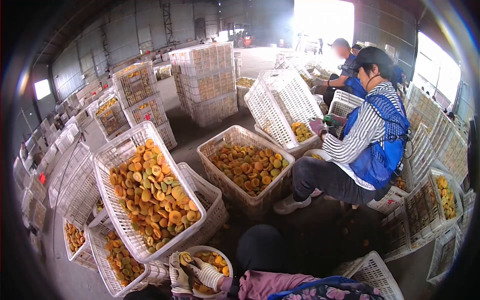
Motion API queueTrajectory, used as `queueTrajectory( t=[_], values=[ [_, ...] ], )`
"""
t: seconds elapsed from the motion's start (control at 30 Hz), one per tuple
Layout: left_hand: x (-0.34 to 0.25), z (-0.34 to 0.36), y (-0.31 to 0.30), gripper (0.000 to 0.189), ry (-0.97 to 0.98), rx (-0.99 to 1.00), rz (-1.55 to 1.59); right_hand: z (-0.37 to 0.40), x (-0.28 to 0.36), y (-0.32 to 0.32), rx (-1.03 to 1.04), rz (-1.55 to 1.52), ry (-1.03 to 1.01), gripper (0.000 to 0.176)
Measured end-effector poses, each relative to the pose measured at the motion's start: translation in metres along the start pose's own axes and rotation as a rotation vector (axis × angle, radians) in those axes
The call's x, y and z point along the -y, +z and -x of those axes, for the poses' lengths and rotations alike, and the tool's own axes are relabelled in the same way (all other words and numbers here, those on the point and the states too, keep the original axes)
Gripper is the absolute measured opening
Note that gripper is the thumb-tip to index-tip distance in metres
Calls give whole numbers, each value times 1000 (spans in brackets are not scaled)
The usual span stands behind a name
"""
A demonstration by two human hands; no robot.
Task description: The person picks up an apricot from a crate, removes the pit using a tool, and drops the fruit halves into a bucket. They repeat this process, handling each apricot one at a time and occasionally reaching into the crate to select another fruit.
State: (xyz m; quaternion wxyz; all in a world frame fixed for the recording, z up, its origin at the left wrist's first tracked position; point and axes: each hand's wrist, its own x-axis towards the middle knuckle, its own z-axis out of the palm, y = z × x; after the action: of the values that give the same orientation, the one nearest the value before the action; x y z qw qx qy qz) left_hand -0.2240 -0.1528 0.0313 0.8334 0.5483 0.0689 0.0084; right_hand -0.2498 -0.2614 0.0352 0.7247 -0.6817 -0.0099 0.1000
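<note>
Left hand (180, 277) pinching a fruit piece (185, 258) by the white bowl (229, 262) of cut fruit (216, 259), right hand (208, 275) close alongside, can't tell its grip.

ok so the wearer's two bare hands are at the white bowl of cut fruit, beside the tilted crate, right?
Not bare: the head view shows the left hand and right hand both gloved. The rest stands: they are at the white bowl of cut fruit, beside the tilted crate.

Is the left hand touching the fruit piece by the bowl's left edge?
Touching. The head view shows the fruit piece against the gloved left hand, with no gap between them.
</note>
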Motion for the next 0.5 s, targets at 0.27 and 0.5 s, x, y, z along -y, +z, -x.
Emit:
queueTrajectory(
  t=[0.27, 0.5],
  values=[
    [50, -19, -56, 31, -99, 13, 149, -10, -17, 4, 62, 95, 40, 48],
    [28, -9, -34, 27, -19, -16, 27, -9, -12, 5, 54, 104, 82, 48]
  ],
)
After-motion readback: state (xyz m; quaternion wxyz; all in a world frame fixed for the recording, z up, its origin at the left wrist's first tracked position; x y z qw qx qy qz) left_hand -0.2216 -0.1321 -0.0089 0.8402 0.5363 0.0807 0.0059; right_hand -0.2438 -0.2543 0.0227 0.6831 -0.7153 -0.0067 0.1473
